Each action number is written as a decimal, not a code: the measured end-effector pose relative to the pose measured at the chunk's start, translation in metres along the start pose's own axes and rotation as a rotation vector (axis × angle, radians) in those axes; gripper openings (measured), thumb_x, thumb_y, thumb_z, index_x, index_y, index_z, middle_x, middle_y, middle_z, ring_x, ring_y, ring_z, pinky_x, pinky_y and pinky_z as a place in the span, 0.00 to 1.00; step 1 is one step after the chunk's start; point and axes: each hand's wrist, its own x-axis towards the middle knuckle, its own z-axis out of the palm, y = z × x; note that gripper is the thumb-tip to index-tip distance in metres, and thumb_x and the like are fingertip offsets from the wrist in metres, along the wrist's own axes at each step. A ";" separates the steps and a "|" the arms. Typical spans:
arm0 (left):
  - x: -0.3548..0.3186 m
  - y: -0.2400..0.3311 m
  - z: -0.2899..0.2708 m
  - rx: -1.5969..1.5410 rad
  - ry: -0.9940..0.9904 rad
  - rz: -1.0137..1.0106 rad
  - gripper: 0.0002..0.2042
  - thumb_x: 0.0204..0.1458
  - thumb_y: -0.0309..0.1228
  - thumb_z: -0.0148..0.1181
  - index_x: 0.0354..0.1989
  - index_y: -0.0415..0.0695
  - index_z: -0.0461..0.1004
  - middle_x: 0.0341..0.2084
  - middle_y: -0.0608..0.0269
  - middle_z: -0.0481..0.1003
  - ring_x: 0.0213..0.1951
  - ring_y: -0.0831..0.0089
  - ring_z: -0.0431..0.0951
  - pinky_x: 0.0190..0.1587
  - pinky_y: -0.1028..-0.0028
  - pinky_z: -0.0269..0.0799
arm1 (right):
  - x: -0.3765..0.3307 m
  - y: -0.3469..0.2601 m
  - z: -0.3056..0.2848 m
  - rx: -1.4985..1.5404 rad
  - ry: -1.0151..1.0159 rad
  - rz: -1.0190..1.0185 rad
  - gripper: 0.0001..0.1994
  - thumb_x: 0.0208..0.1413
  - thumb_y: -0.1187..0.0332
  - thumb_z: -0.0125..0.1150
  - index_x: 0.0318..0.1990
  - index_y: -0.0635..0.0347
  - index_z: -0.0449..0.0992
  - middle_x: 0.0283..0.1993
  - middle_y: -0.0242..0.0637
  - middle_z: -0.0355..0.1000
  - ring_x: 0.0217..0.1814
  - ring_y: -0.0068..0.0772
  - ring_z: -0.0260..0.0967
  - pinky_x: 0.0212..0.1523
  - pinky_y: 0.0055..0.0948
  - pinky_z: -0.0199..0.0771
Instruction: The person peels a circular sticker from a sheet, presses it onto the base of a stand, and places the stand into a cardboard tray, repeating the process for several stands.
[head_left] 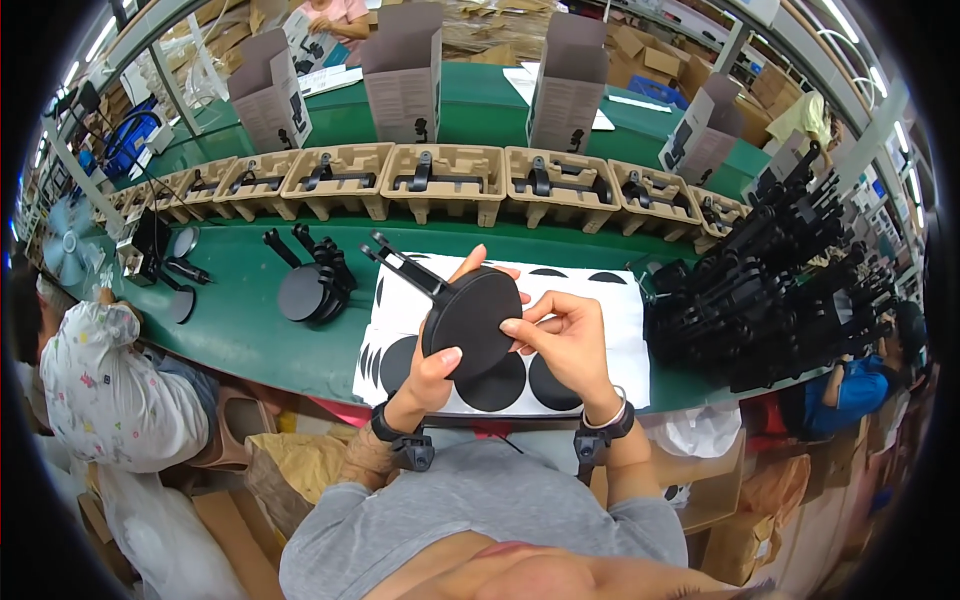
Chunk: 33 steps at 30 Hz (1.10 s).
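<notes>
My left hand (432, 375) grips a black round base (470, 325) with a two-pronged arm sticking out to the upper left. The base is tilted, its flat face toward me. At its right rim my right hand (572, 340) has thumb and fingers pinched on the edge. Whether they hold the base itself or a thin pad on it, I cannot tell. Below both hands lies a white sheet (625, 350) bearing several black round pads (492, 388). To the left, more black round bases with arms (303, 292) stand in a cluster on the green table (240, 345).
A row of brown moulded trays (440, 195) holding black parts runs behind the sheet. Tall open boxes (402, 85) stand beyond it. Many black stand parts (770, 300) are piled at the right. A co-worker (130, 385) sits at the left, near a fan (70, 240).
</notes>
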 end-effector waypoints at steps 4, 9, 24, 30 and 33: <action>0.027 -0.056 0.034 -0.132 0.045 0.016 0.49 0.39 0.49 0.54 0.71 0.40 0.45 0.56 0.37 0.64 0.52 0.44 0.73 0.53 0.53 0.73 | -0.004 0.000 -0.076 -0.561 0.079 -0.161 0.15 0.41 0.71 0.78 0.21 0.64 0.72 0.20 0.32 0.73 0.21 0.18 0.71 0.24 0.17 0.72; 0.083 -0.135 0.039 -0.338 0.036 -0.056 0.49 0.39 0.52 0.51 0.69 0.35 0.47 0.54 0.31 0.66 0.53 0.45 0.73 0.56 0.57 0.71 | 0.036 0.052 -0.166 -0.419 0.030 -0.147 0.17 0.37 0.68 0.80 0.21 0.62 0.71 0.19 0.28 0.70 0.21 0.15 0.68 0.24 0.16 0.69; 0.198 -0.355 -0.035 -0.441 0.078 -0.117 0.44 0.39 0.52 0.49 0.63 0.31 0.57 0.54 0.36 0.68 0.51 0.53 0.74 0.56 0.59 0.71 | 0.155 0.210 -0.290 0.186 -0.008 -0.122 0.13 0.56 0.71 0.62 0.23 0.58 0.64 0.22 0.21 0.61 0.27 0.09 0.57 0.34 0.15 0.67; 0.226 -0.427 -0.006 -0.362 0.179 -0.001 0.43 0.43 0.52 0.47 0.64 0.29 0.56 0.59 0.41 0.65 0.54 0.55 0.73 0.56 0.61 0.71 | 0.175 0.248 -0.373 0.330 -0.148 0.017 0.17 0.61 0.65 0.60 0.21 0.60 0.66 0.21 0.24 0.65 0.26 0.12 0.63 0.27 0.14 0.66; 0.243 -0.453 0.015 -0.413 0.236 -0.074 0.44 0.47 0.57 0.46 0.67 0.34 0.52 0.55 0.39 0.67 0.51 0.52 0.74 0.52 0.53 0.74 | 0.179 0.266 -0.404 0.319 -0.057 -0.159 0.13 0.63 0.61 0.56 0.31 0.62 0.71 0.31 0.30 0.70 0.35 0.19 0.68 0.36 0.22 0.71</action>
